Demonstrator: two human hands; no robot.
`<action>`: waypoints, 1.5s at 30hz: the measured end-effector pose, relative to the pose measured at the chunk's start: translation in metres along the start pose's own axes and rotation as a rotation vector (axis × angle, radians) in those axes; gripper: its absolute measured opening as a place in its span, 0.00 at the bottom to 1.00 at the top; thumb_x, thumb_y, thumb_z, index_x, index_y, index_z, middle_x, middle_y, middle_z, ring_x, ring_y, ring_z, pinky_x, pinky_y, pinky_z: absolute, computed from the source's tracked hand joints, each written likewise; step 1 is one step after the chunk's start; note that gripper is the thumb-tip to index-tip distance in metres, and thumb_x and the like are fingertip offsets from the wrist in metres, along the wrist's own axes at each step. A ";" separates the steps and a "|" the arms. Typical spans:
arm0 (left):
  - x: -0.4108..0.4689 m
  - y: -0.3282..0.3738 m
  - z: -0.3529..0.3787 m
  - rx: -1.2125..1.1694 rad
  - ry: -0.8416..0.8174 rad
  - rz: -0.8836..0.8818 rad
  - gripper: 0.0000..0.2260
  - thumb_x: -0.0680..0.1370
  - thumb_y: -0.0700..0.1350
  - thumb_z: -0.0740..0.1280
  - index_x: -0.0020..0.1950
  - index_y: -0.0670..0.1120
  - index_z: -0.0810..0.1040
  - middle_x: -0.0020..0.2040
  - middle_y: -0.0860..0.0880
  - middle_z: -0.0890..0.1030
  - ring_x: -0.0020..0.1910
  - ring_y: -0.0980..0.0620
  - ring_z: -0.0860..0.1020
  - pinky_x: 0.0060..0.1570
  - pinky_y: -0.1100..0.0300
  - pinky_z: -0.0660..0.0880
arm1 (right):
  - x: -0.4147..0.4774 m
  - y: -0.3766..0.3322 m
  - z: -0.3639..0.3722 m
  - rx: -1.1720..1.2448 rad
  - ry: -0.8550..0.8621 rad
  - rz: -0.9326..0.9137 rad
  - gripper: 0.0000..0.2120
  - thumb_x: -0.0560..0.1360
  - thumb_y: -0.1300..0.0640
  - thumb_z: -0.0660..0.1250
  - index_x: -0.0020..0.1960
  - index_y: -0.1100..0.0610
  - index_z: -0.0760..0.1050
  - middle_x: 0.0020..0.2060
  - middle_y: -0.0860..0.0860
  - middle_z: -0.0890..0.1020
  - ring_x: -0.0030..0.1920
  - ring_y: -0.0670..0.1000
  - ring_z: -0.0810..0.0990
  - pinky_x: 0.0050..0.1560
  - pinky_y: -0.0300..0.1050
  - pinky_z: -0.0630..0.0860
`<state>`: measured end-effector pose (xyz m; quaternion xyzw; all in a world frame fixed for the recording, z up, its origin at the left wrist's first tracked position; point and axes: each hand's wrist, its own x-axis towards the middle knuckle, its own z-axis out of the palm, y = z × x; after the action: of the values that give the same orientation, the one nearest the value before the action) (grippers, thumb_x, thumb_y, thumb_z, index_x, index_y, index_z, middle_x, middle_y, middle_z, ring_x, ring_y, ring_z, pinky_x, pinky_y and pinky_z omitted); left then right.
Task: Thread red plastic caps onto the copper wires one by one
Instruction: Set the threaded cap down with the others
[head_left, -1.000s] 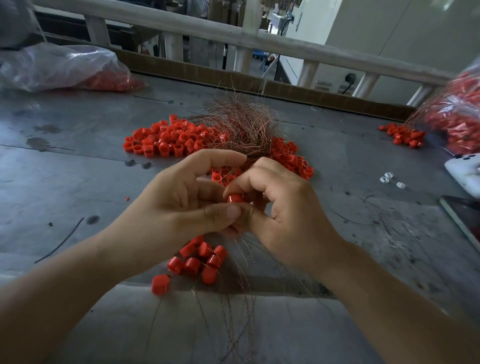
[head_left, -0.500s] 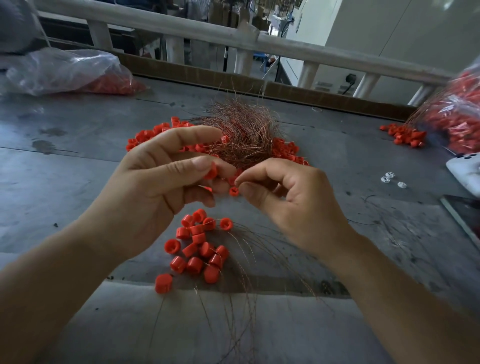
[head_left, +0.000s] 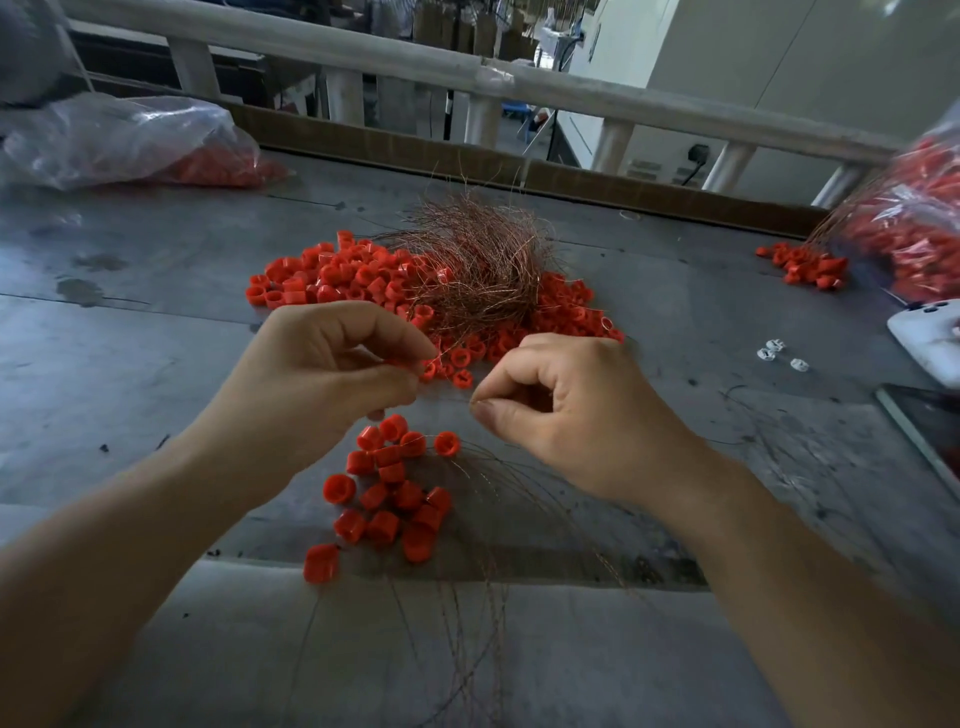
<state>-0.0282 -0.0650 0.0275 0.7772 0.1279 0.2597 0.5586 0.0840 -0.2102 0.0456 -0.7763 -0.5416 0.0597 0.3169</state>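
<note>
My left hand (head_left: 322, 379) pinches a small red cap (head_left: 428, 370) at its fingertips, above the grey table. My right hand (head_left: 571, 410) pinches the end of a thin copper wire (head_left: 452, 401) that runs between the two hands. Below the hands lies a cluster of red caps (head_left: 395, 488) with copper wires trailing from them toward the near edge. Farther back sits a tangled bundle of copper wire (head_left: 478, 265) on a heap of loose red caps (head_left: 332, 275).
A clear plastic bag of red caps (head_left: 124, 140) lies at the back left, another bag (head_left: 914, 218) at the right with spilled caps (head_left: 805, 265). A white device (head_left: 930, 348), small white bits (head_left: 779, 356) and a dark tablet edge (head_left: 924, 431) sit at right. A railing runs behind.
Both hands rose from close together near the cap cluster and drew apart. The right hand now pulls a wire sideways away from the cap held by the left.
</note>
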 end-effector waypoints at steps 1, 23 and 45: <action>0.001 0.000 0.000 -0.001 0.001 -0.001 0.14 0.67 0.33 0.72 0.37 0.54 0.83 0.35 0.49 0.82 0.33 0.54 0.79 0.32 0.67 0.75 | 0.000 0.000 0.001 -0.019 -0.017 0.003 0.02 0.71 0.60 0.70 0.40 0.56 0.81 0.31 0.40 0.73 0.34 0.38 0.72 0.38 0.27 0.67; 0.036 -0.053 -0.002 0.610 -0.082 -0.062 0.32 0.77 0.37 0.60 0.75 0.57 0.51 0.74 0.54 0.60 0.70 0.49 0.64 0.65 0.56 0.62 | -0.001 0.004 0.005 -0.134 -0.129 0.073 0.10 0.72 0.47 0.67 0.42 0.53 0.81 0.35 0.45 0.79 0.37 0.42 0.76 0.39 0.35 0.72; 0.028 -0.038 -0.010 0.800 0.179 0.053 0.06 0.75 0.40 0.67 0.50 0.44 0.79 0.43 0.51 0.76 0.41 0.54 0.72 0.39 0.65 0.65 | 0.000 0.007 0.008 -0.160 -0.112 0.080 0.10 0.73 0.47 0.67 0.42 0.53 0.81 0.37 0.45 0.81 0.39 0.42 0.77 0.43 0.38 0.74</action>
<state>-0.0071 -0.0306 0.0012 0.9105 0.2471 0.2703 0.1920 0.0863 -0.2089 0.0356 -0.8156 -0.5300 0.0722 0.2207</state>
